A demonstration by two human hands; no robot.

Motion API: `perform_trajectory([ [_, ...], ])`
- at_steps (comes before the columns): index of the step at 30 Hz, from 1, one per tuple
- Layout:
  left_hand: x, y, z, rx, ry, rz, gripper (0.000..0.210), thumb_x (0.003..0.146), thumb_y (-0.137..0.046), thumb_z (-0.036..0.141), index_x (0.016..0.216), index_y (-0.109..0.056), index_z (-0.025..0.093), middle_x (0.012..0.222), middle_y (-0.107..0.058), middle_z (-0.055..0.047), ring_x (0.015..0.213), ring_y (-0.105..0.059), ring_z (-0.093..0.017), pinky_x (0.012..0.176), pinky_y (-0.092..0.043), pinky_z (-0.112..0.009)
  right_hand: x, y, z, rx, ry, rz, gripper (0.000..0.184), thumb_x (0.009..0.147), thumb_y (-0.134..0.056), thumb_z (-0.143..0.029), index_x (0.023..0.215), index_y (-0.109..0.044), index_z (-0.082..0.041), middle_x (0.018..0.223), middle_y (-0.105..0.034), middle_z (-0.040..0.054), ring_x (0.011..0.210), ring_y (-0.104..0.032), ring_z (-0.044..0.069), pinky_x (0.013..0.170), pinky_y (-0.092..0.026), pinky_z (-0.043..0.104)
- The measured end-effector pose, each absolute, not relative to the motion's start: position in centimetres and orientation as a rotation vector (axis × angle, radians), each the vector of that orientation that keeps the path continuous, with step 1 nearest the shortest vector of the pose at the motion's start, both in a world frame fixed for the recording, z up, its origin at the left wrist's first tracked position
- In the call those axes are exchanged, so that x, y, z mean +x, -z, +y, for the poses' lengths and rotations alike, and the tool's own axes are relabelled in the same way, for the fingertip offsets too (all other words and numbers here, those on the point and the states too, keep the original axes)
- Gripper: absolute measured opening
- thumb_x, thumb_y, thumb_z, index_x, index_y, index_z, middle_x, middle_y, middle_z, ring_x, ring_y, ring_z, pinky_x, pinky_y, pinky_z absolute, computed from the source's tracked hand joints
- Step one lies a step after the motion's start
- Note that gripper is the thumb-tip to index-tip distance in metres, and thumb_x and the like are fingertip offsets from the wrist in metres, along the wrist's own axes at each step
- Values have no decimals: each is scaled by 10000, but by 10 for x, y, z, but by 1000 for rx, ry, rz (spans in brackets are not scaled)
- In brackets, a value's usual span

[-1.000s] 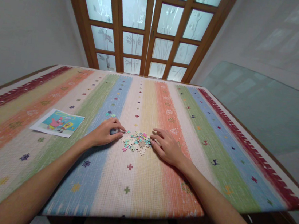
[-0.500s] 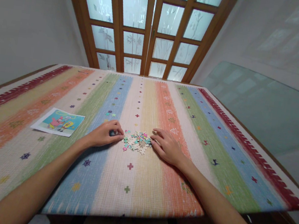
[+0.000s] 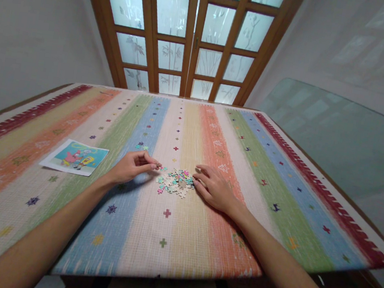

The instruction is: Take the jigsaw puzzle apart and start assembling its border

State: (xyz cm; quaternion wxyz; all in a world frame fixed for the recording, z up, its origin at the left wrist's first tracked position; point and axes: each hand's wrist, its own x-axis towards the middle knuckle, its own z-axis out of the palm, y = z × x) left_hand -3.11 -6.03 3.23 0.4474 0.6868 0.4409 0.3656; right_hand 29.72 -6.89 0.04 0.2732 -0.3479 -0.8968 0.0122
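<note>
A small heap of jigsaw puzzle pieces [image 3: 175,183], some pale, some teal or pink, lies on the striped tablecloth [image 3: 145,232]. At the heap's upper left, my left hand [image 3: 135,167] is raised slightly, thumb and forefinger pinched on what looks like one small puzzle piece, mostly hidden by the fingertips. My right hand [image 3: 214,188] rests on the cloth against the heap's right side. Its fingers are loosely bent and apart, touching the edge pieces, with nothing visibly gripped. A couple of teal and green pieces [image 3: 145,148] lie apart, beyond my left hand.
On the left of the table lies a printed cartoon picture [image 3: 79,157] on white paper. Past the far table edge stand wooden doors with frosted panes [image 3: 170,56]. A pale green glass panel [image 3: 330,138] leans along the right wall.
My left hand has lifted a little off the left edge of the heap, its fingers straighter and now pinching a small piece. My right hand has stayed almost still.
</note>
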Motion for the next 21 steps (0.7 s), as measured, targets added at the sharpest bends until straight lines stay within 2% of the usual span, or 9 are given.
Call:
perform_trajectory([
  [4,-33,-37,-60,1838,-897,1155,207,810,-708,412,764,-634,224,1027,-771,-115,942,-717,-225,890,-577,-447,297,-1,-69,-942,-30,-2415,273,1054,-484,-308,1104,-729,-198,1257,-669,168,1188,-619,309,994,-534,536],
  [8,-34,-36,-59,2043,-894,1298,266,796,-726,430,957,-689,220,929,-761,-68,824,-683,-200,820,-565,-399,297,-1,-69,-937,-19,-2417,270,1056,-485,-307,1100,-725,-189,1254,-671,170,1182,-621,303,997,-535,527],
  [13,-35,-30,-59,2157,-909,1358,435,807,-714,390,1199,-638,219,950,-758,-46,805,-673,-193,825,-542,-386,297,-1,-69,-935,-20,-2422,269,1050,-489,-296,1103,-731,-192,1246,-676,170,1175,-627,307,996,-534,531],
  [21,-36,-29,-58,2177,-863,1367,511,835,-679,362,1316,-591,213,1020,-775,-61,842,-694,-203,867,-535,-394,298,-1,-69,-932,-20,-2418,276,1053,-481,-301,1114,-732,-206,1241,-678,162,1156,-632,305,982,-539,526],
])
